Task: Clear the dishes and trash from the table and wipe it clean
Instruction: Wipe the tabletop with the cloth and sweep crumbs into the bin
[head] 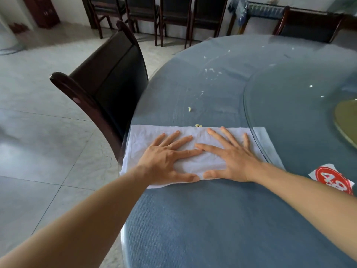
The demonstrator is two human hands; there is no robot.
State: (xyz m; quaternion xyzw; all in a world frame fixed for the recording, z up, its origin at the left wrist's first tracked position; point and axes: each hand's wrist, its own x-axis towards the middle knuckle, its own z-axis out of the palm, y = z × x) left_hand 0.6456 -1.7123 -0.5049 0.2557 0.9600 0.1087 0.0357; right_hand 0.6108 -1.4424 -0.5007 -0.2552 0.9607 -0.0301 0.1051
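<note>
A white cloth [146, 136] lies spread flat on the round glass-topped table [212, 219], near its left edge. My left hand [168, 161] and my right hand [229, 159] both press flat on the cloth, fingers spread, index fingertips nearly touching. Yellowish crumbs [190, 109] lie just beyond the cloth, and another crumb [198, 125] sits at its far edge. White smears [211, 71] dot the glass farther out. The cloth's right end reaches under the rim of the glass turntable [289, 93].
A dark wooden chair [108, 78] stands against the table's left edge. A red-and-white sticker [332, 179] lies on the table at the right. More chairs [173, 18] line the far wall. Tiled floor [38, 132] spreads to the left.
</note>
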